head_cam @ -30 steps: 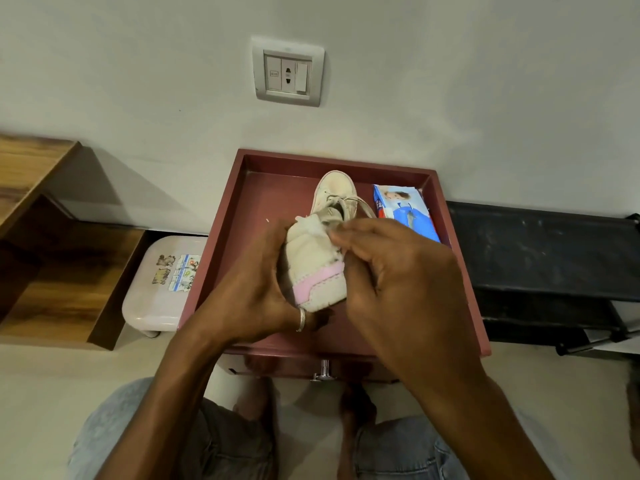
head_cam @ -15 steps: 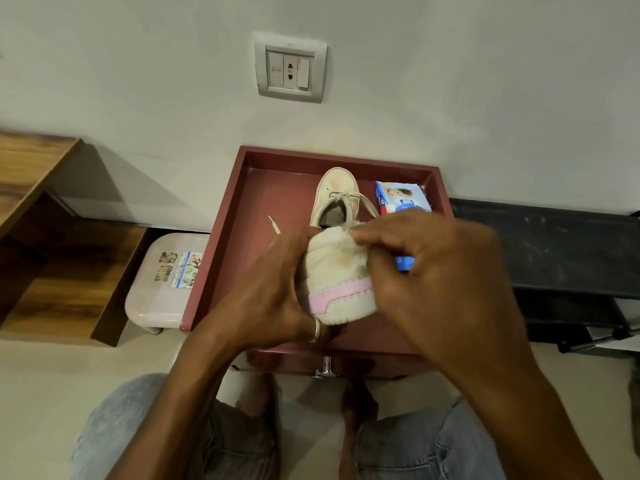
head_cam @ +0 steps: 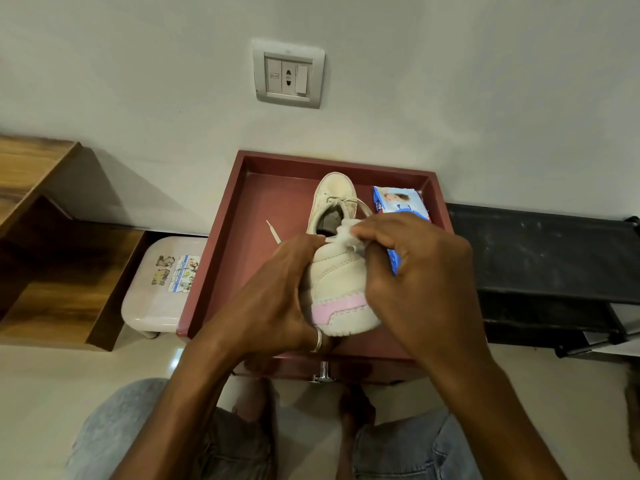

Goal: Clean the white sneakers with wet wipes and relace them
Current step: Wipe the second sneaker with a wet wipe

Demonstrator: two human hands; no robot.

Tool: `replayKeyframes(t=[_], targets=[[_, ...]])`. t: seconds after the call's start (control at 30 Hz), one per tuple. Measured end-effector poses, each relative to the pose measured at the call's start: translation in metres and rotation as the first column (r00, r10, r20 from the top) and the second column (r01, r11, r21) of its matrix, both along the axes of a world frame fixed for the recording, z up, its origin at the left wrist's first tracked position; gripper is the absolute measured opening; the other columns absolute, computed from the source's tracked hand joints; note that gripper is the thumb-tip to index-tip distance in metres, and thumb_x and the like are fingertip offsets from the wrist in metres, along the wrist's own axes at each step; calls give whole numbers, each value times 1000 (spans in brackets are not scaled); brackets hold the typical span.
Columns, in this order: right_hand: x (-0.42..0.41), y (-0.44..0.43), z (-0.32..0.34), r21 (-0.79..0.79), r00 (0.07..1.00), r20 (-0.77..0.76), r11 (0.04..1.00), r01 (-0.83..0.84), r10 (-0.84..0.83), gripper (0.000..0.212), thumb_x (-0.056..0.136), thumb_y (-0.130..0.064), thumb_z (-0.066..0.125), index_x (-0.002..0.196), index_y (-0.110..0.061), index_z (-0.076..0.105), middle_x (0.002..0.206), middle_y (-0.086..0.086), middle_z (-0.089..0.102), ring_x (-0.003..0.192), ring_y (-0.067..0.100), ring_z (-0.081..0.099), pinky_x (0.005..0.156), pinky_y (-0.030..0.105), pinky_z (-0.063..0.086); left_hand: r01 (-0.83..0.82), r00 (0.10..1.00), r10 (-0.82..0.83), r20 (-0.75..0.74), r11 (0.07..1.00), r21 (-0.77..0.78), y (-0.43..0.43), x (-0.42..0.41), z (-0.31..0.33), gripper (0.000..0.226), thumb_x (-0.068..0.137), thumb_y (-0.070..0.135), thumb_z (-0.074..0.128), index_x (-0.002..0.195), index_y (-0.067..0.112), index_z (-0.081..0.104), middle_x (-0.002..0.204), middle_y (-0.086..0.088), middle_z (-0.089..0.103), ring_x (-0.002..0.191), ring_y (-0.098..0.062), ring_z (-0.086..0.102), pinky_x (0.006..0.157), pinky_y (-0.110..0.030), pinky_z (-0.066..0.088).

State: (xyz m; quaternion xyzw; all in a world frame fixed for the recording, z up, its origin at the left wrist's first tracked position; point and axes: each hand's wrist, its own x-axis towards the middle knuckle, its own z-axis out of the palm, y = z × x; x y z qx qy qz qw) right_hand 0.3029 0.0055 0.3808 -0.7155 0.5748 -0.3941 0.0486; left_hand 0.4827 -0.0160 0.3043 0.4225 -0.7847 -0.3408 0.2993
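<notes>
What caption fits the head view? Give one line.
Left hand grips a white sneaker over the red tray; right hand holds a wipe against it.

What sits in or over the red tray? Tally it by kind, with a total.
sneakers: 2 (held sneaker, lying sneaker)
wipe pack: 1
wet wipe: 1
loose lace: 1
total: 5

Soft, dimmish indoor light. The wooden shelf, left of frame, throws a broad grey shadow rightward on the wall. A small glint shows on the floor, lower left. Lines bow at the edges; the left hand and right hand look sharp.
</notes>
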Motion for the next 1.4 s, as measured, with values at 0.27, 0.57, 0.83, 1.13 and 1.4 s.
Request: replayKeyframes(t=[0.27, 0.57, 0.83, 1.13, 1.4], targets=[[-3, -1, -6, -14, 994, -97, 998, -58, 56, 23, 81, 1, 63, 95, -11, 76, 100, 2, 74, 94, 12, 66, 84, 17, 50, 31, 999, -31, -17, 1000, 4, -2, 0, -6, 93, 60, 35, 85, 141, 33, 40, 131, 8, 52, 121, -10, 55, 95, -32, 54], [14, 7, -8, -119, 978, -135, 977, -175, 159, 19, 77, 1, 61, 86, -6, 75, 91, 4, 73, 88, 17, 65, 83, 24, 50, 41, 997, -44, -66, 999, -36, 0, -2, -2, 94, 62, 34, 81, 143, 40, 34, 137, 24, 47, 127, -3, 51, 103, -18, 45], [-39, -16, -30, 208, 994, 99, 978, 20, -41, 19, 89, -10, 69, 99, -24, 76, 86, -36, 57, 89, -14, 59, 69, -2, 44, 58, 998, -58, 18, 998, -25, 0, -3, -3, 102, 58, 33, 89, 142, 38, 32, 129, 11, 48, 120, -9, 52, 95, -35, 56], [-31, -14, -28, 521, 901, 433, 823, -227, -25, 16, 96, -34, 58, 92, -33, 73, 88, -15, 72, 89, 9, 68, 79, 42, 60, 60, 992, -48, 115, 993, -105, -2, 8, 1, 107, 59, 31, 94, 143, 39, 29, 148, 9, 40, 145, -9, 34, 114, -35, 44], [-12, -15, -43, 662, 976, 219, 737, -136, -17, 48, 78, -67, 52, 87, -24, 71, 74, -6, 71, 71, 10, 67, 73, 45, 58, 68, 891, 49, 452, 969, -238, 4, 18, -8, 113, 55, 19, 96, 145, 45, 33, 168, 7, 8, 158, -27, 3, 75, -41, 65]])
